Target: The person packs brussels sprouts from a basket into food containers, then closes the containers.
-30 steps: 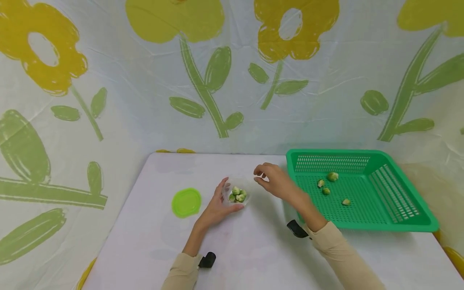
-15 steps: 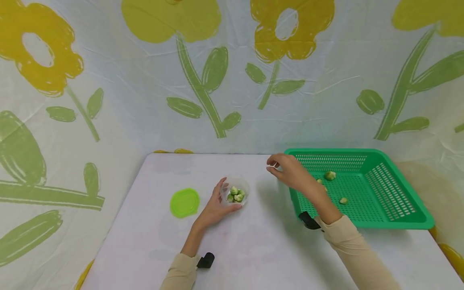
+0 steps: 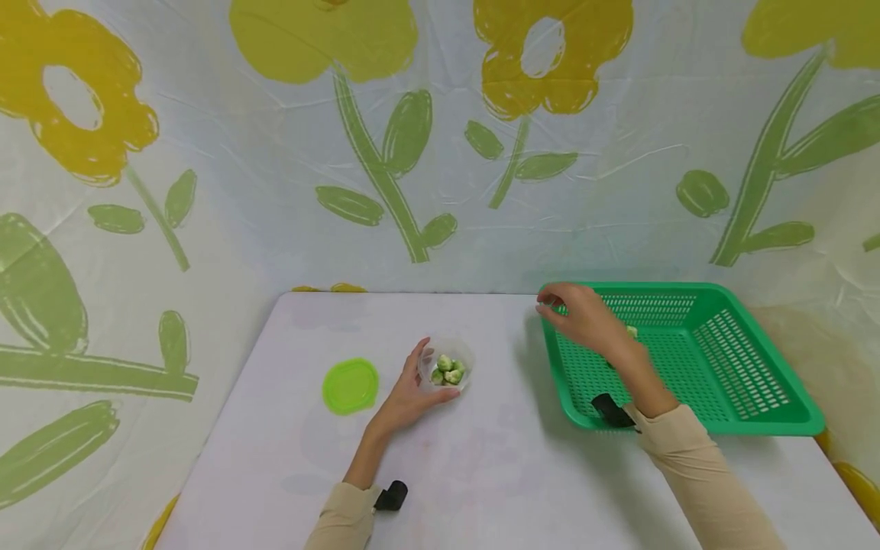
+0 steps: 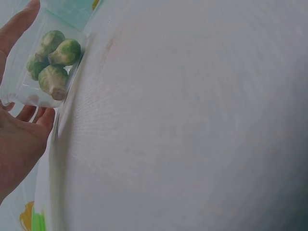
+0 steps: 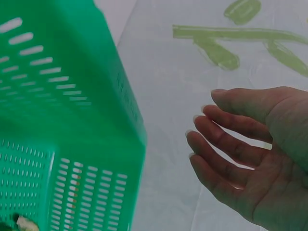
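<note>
My left hand (image 3: 407, 397) holds a small clear plastic container (image 3: 470, 359) on the table, thumb on the near side and fingers round the far side. Several Brussels sprouts (image 3: 450, 371) lie in its bottom; the left wrist view shows the sprouts (image 4: 54, 79) through the clear wall. My right hand (image 3: 587, 321) hovers over the left rim of a green plastic basket (image 3: 715, 389). Its fingers are loosely bent, and the right wrist view shows nothing in the palm (image 5: 274, 187). One sprout (image 3: 632, 331) shows in the basket past the hand; my right forearm covers part of the basket floor.
A bright green lid (image 3: 351, 386) lies flat on the white table (image 3: 289, 435), left of the container. Behind the table hangs a flower-printed sheet (image 3: 275, 229). The basket takes up the table's right side, close to the back sheet.
My right hand has moved right, away from the container and over to the basket's rim, hiding sprouts there. My left hand and the container have stayed put.
</note>
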{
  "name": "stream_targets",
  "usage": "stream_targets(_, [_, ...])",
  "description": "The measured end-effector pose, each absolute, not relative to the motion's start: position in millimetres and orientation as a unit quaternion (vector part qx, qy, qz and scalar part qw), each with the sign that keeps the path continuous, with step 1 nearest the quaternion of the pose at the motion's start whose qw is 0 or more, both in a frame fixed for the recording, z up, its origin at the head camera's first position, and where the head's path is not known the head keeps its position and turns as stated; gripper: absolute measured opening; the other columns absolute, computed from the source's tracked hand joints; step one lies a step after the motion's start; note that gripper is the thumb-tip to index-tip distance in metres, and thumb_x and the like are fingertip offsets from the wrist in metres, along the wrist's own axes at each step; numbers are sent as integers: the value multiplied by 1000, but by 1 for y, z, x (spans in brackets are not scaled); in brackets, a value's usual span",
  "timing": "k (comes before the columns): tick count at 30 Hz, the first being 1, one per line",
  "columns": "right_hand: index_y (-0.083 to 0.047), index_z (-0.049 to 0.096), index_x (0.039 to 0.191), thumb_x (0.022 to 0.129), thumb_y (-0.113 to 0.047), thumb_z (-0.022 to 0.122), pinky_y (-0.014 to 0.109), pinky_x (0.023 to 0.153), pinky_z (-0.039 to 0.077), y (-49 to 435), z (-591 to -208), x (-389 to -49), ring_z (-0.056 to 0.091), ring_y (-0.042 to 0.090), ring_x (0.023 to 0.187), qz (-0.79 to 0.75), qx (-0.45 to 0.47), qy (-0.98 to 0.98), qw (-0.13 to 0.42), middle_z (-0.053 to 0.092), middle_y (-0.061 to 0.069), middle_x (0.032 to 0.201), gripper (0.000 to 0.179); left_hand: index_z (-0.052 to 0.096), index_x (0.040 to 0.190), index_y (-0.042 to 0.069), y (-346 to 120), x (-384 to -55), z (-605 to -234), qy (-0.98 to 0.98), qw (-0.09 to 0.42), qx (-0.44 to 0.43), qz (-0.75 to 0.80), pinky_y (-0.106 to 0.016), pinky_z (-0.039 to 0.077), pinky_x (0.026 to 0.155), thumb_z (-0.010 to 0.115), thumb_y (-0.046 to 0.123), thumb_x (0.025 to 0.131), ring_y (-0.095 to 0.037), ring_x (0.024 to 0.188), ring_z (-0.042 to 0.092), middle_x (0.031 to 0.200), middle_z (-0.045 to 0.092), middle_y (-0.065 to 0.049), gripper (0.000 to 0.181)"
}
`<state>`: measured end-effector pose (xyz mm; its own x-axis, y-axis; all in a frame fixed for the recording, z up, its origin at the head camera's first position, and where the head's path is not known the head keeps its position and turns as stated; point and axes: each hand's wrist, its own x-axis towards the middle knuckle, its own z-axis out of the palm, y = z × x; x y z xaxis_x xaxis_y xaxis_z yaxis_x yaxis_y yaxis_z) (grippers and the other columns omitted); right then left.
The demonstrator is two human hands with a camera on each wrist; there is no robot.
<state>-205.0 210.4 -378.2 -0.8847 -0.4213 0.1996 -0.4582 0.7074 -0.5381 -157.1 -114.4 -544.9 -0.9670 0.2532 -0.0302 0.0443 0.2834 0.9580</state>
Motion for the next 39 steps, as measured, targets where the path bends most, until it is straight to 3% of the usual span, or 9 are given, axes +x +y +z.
stream_targets(11, [10,68,114,99,-3,67,56,86,54,243,-380,-212,66,41,99,281,239,-929,43,70,26,110,20,15,165,31,-114,-158,-547,797,92,91,590,-56,21,123,87,38,84,-25,155,17,168,20,-6,109])
stream_targets(18, [10,69,111,99,-2,67,59,85,53,260,-386,-217,64,44,100,278,231,-931,50,69,27,109,17,13,166,26,-115,-158,-545,796,94,98,589,-56,22,122,87,42,83,-26,155,18,168,22,-7,112])
stream_targets(26, [11,69,113,100,-4,65,60,87,52,273,-391,-223,63,45,102,275,218,-936,28,68,28,111,20,15,164,35,-115,-157,-544,796,95,93,591,-56,22,122,87,42,83,-26,155,18,168,20,-6,109])
stream_targets(33, [13,67,111,100,-5,65,61,83,51,287,-401,-230,62,47,100,259,215,-941,23,67,30,106,20,17,164,34,-114,-157,-546,797,92,87,591,-55,22,122,87,36,84,-26,155,18,168,20,-7,107])
stream_targets(39, [14,65,113,101,-5,65,61,84,50,300,-407,-234,61,50,102,254,197,-947,1,65,32,108,23,15,164,34,-116,-156,-544,795,95,92,592,-54,22,123,87,40,84,-25,155,16,169,17,-7,109])
